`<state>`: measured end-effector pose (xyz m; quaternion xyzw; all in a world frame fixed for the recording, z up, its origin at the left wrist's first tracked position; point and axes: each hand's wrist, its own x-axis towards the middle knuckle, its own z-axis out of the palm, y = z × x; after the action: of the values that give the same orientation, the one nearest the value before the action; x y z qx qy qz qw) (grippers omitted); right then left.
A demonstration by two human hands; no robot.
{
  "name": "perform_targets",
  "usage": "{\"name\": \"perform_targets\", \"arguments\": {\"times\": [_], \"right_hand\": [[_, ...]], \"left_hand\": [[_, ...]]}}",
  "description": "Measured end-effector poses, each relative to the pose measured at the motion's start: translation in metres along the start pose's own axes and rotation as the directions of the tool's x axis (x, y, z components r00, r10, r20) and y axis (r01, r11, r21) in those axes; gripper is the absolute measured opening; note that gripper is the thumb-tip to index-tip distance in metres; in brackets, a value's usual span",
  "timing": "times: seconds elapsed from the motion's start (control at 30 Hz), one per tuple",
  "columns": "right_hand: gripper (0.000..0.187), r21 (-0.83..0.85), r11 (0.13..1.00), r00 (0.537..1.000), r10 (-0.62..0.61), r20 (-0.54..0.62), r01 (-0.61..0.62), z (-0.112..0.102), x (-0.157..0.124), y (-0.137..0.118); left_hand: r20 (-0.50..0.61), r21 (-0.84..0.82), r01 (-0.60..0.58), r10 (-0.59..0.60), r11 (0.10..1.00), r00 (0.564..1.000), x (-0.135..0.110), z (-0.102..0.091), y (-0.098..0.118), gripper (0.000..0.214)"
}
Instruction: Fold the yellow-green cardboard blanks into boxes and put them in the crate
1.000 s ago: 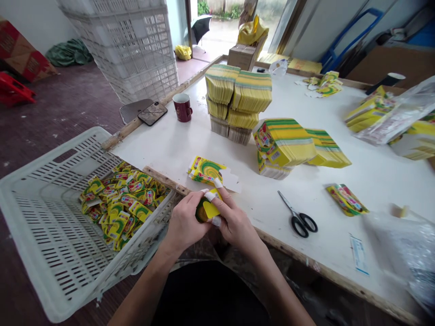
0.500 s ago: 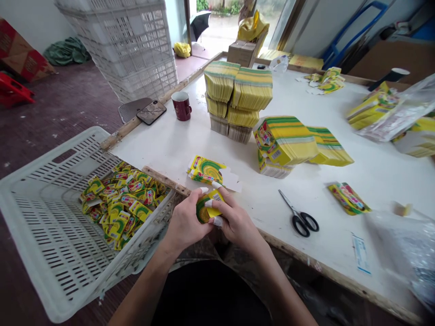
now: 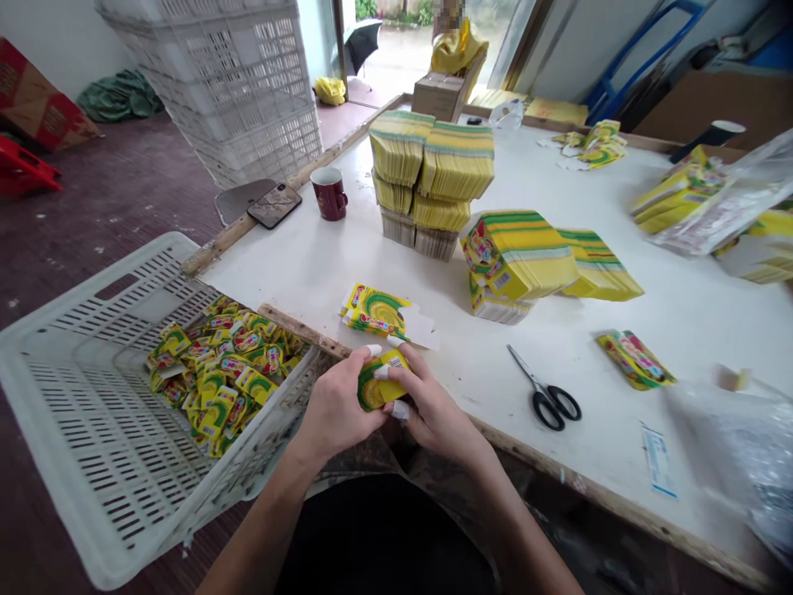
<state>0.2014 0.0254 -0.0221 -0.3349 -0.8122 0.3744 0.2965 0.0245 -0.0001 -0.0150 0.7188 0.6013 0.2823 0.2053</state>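
Observation:
Both my hands meet at the near edge of the white table point(image 3: 310, 264), closed around one small yellow-and-green carton point(image 3: 377, 387). My left hand point(image 3: 338, 409) grips its left side. My right hand point(image 3: 434, 409), with white tape on the fingertips, pinches its right side and top. Just beyond my hands lies a short stack of flat cartons point(image 3: 377, 311). To my left stands a white slotted crate point(image 3: 80, 430) holding several folded cartons point(image 3: 223, 372).
Tall stacks of flat cartons point(image 3: 430, 186) and a leaning bundle point(image 3: 526, 260) stand mid-table. Black scissors point(image 3: 548, 397) lie to the right, near a small packet point(image 3: 635, 359). A dark red mug point(image 3: 328, 194) and a phone point(image 3: 274, 205) sit far left. Stacked white crates point(image 3: 241, 83) stand on the floor.
The carton has turned slightly between my fingers and its flap now lies flatter. My hands stayed at the table edge.

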Motion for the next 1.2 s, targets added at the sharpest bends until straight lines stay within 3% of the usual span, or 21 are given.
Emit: {"name": "perform_targets", "arguments": {"times": [0.07,0.17,0.23,0.3,0.43,0.63,0.7,0.83,0.9,1.03,1.2], "right_hand": [[0.03,0.036,0.999,0.995,-0.011,-0.095,0.014,-0.002,0.0,0.001],[0.032,0.132,0.991,0.968,0.051,-0.247,-0.018,-0.006,0.0,0.001],[0.034,0.193,0.98,0.949,0.101,-0.298,-0.044,-0.007,-0.001,-0.002],[0.032,0.205,0.977,0.94,0.123,-0.319,-0.058,-0.004,0.0,-0.005],[0.029,0.176,0.981,0.929,0.136,-0.344,-0.078,0.005,-0.001,-0.008],[0.054,0.526,0.847,0.926,0.259,-0.275,-0.081,0.006,-0.002,-0.005],[0.048,0.516,0.852,0.882,0.308,-0.357,-0.089,0.009,0.001,-0.004],[0.035,0.343,0.926,0.772,0.331,-0.543,-0.156,0.016,0.009,-0.002],[0.042,0.349,0.925,0.779,0.328,-0.535,-0.15,0.017,0.012,0.0],[0.055,0.488,0.856,0.821,0.399,-0.408,-0.173,0.016,0.011,0.004],[0.048,0.38,0.884,0.81,0.424,-0.406,-0.273,0.018,0.012,0.003]], "left_hand": [[-0.031,-0.059,0.003,-0.005,0.998,1.0,0.0,0.001,-0.001,0.071],[-0.103,-0.209,0.083,-0.106,0.974,0.989,0.0,0.002,-0.001,0.084],[-0.08,-0.305,0.13,-0.161,0.944,0.984,0.0,0.001,-0.001,0.082],[-0.055,-0.324,0.138,-0.164,0.936,0.985,0.001,-0.001,-0.002,0.071],[-0.148,-0.247,0.085,-0.124,0.965,0.981,0.003,-0.006,-0.003,0.062],[-0.131,-0.397,0.095,-0.159,0.913,0.979,0.0,-0.001,0.002,0.063],[-0.133,-0.433,0.097,-0.17,0.896,0.976,-0.003,0.005,0.005,0.063],[-0.164,-0.437,0.083,-0.17,0.896,0.972,-0.007,0.012,0.009,0.063],[-0.175,-0.459,0.111,-0.212,0.881,0.961,-0.007,0.013,0.01,0.063],[-0.198,-0.524,0.166,-0.309,0.836,0.93,-0.007,0.011,0.011,0.062],[-0.182,-0.545,0.207,-0.355,0.813,0.917,-0.01,0.014,0.01,0.061]]}}
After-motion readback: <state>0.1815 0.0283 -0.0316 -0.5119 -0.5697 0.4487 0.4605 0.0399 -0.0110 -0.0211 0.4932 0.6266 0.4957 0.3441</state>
